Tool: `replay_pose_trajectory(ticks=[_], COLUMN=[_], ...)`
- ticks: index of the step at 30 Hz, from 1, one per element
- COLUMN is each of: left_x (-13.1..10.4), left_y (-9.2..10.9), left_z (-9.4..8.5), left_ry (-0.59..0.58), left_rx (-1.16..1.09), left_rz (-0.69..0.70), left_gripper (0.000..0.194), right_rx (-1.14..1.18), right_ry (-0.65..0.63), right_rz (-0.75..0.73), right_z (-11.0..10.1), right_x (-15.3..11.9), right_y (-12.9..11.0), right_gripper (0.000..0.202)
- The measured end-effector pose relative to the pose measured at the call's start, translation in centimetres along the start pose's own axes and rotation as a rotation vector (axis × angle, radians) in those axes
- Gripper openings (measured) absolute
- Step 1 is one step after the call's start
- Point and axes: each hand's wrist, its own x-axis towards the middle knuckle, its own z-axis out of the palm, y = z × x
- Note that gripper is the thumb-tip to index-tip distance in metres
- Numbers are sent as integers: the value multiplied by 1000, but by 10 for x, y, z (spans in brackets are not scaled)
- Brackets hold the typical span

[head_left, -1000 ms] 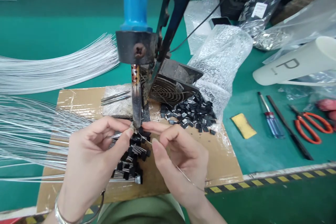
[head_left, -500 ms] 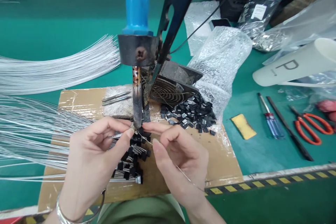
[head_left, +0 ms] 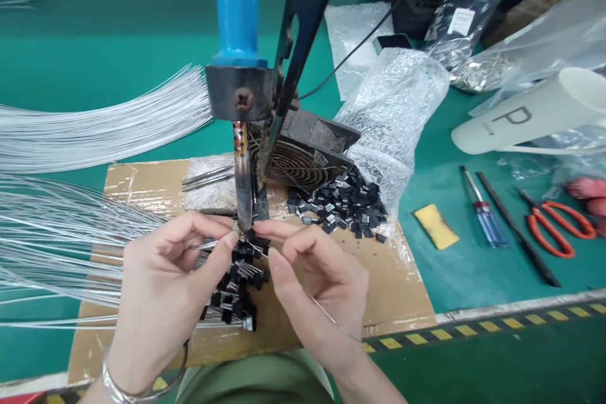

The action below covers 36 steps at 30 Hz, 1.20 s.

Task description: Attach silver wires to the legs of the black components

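Note:
Under the tip of the upright, blue-handled soldering iron (head_left: 243, 189), my two hands meet. Thumb and forefinger of my left hand (head_left: 173, 278) pinch the end of a white wire (head_left: 207, 244); a small part at the fingertips is mostly hidden. My right hand (head_left: 326, 284) is closed on a thin solder wire (head_left: 324, 310), which runs over the palm, with its front end near the iron's tip. Below the fingertips lie several wires ending in black connectors (head_left: 235, 293).
White wire bundles (head_left: 104, 129) spread on the left. Loose black connectors (head_left: 350, 205) are heaped beside a fan (head_left: 303, 158) on the cardboard (head_left: 392, 278). To the right lie a yellow sponge (head_left: 436, 226), a screwdriver (head_left: 487, 218), orange-handled pliers (head_left: 552, 224) and a white cup (head_left: 521, 113).
The whole view has shifted slightly, so the iron and bench things sit a little further left. Both hands keep their pinch at the iron's tip.

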Motion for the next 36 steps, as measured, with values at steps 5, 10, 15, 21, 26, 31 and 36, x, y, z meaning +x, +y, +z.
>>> replay_pose_trajectory(ticks=[5, 10, 15, 21, 26, 31, 36], left_x=[1, 1, 1, 1, 1, -1, -1], left_y=[-1, 0, 2, -2, -1, -3, -6], left_z=[0, 0, 1, -1, -2, -2, -1], left_ry=[-5, 11, 6, 6, -12, 6, 29], left_rx=[-2, -8, -6, 7, 19, 6, 16], left_rz=[9, 16, 18, 24, 47, 66, 57], left_gripper=[8, 9, 9, 9, 11, 11, 7], right_rx=[-27, -36, -47, -42, -37, -31, -25], right_ry=[15, 16, 5, 1, 15, 11, 18], right_rz=[-12, -22, -22, -34, -45, -53, -81], right_z=[1, 1, 0, 1, 1, 1, 2], right_x=[-2, -2, -1, -1, -2, -3, -3], right_y=[1, 1, 0, 1, 3, 4, 5], right_gripper=[23, 23, 21, 22, 22, 23, 23])
